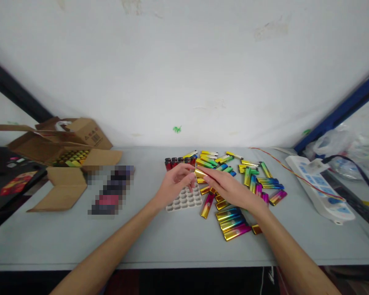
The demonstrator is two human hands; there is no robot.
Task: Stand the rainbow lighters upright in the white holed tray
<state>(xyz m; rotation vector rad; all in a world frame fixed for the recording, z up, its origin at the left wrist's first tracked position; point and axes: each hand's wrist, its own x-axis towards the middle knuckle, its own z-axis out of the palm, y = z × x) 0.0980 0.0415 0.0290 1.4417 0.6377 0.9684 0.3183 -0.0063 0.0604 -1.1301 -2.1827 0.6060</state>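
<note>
On the grey table [160,241], loose lighters [233,223] are crowding the plastic tray [184,207], so the right hand [232,187], which is holding a gold lighter [199,173] near the tray's far right corner, risks knocking them; the left hand [176,180] is curving close, its grip unclear. An open cardboard box [27,148] is sitting left, a power strip [313,179] is lying right, and upright red lighters [168,164] are standing behind the left hand.

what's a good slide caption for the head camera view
Right hand holding a gold lighter beside the left hand, near a white tray and scattered metallic lighters.
</note>
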